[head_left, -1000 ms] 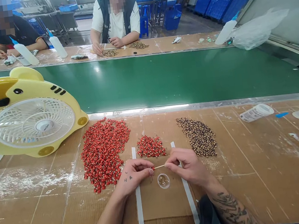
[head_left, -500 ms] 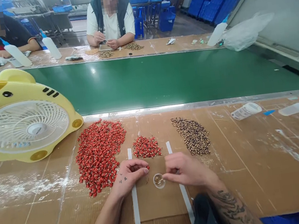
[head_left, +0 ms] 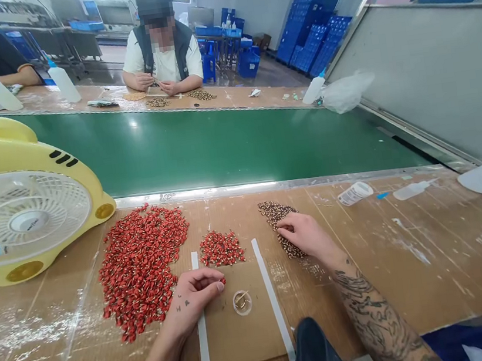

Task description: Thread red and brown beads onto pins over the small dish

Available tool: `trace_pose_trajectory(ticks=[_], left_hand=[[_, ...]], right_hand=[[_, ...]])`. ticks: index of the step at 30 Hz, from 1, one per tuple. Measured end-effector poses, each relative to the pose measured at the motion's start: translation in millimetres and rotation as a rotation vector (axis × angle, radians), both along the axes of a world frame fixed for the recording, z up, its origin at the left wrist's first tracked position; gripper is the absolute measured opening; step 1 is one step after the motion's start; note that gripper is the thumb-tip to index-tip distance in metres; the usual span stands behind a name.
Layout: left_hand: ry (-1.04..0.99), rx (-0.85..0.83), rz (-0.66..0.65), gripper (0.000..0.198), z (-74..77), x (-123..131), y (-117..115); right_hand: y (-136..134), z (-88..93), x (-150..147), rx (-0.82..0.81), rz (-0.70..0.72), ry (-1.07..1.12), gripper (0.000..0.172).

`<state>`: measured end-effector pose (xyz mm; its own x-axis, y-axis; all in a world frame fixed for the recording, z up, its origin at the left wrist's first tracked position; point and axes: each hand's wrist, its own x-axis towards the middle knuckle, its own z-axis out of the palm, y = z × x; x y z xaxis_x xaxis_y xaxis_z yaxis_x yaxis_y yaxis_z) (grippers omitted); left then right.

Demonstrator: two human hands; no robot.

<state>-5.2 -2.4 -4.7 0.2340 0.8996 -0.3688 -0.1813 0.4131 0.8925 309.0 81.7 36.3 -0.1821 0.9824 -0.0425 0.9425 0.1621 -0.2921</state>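
- two hands work over the cardboard-covered bench:
- left hand [head_left: 192, 297]: fingers curled in toward the thumb, closed on a tiny red bead [head_left: 223, 280] that pokes out just past the fingertips (too small to make out its shape)
- right hand [head_left: 307, 236]: reaches away from the left, its fingers lying on the upper part of a pile of brown speckled beads [head_left: 283, 229]; whether they hold a bead, i cannot tell
- between the hands, a small clear plastic cup [head_left: 241, 302] sits on a brown cardboard sheet [head_left: 248, 339], with a thin stick leaning in it over something golden; it is near the left fingertips but touches neither hand
- two white tape strips [head_left: 203, 333] run along either side of that sheet
- a big heap of red beads [head_left: 140, 271] lies left of the left hand, and a smaller red heap [head_left: 221, 248] lies just above it
- a yellow desk fan [head_left: 29, 223] stands at the far left, beside the big heap
- a green conveyor belt [head_left: 175, 153] runs behind the bench
- a squeeze bottle [head_left: 413, 190] and a labelled bottle [head_left: 355, 193] lie well to the right
- across the belt, a co-worker [head_left: 162, 54] bends over a far bench, with blue crates [head_left: 311, 35] stacked behind
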Motion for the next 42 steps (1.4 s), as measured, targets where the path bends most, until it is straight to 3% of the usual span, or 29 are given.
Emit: trace_pose_trajectory(ticks=[7, 20, 24, 28, 33, 42], left_hand=[[-0.005, 0.035, -0.013, 0.016, 2.9, 0.1, -0.5], [-0.029, 0.046, -0.003, 0.015, 4.6, 0.9, -1.0], [-0.04, 0.069, 0.073, 0.015, 4.7, 3.0, 0.0], [-0.027, 0.117, 0.134, 0.014, 3.7, 5.4, -0.9], [0.04, 0.259, 0.135, 0.011, 0.2, 6.7, -4.7], [0.179, 0.515, 0.109, 0.009, -0.5, 6.3, -5.0]], right_hand=[[4.8, -13.6, -8.7, 0.003, 0.0, -0.04, 0.02], [0.4, -10.5, -10.0, 0.067, 0.087, 0.083, 0.019], [-24.2, -10.8, -34.8, 0.05, 0.065, 0.424, 0.016], [-51.2, -10.5, -78.8, 0.003, 0.181, 0.789, 0.012], [-63.9, -6.3, -114.5, 0.025, 0.26, 0.801, 0.011], [-67.3, 8.5, -124.1, -0.02, 0.264, 0.681, 0.006]])
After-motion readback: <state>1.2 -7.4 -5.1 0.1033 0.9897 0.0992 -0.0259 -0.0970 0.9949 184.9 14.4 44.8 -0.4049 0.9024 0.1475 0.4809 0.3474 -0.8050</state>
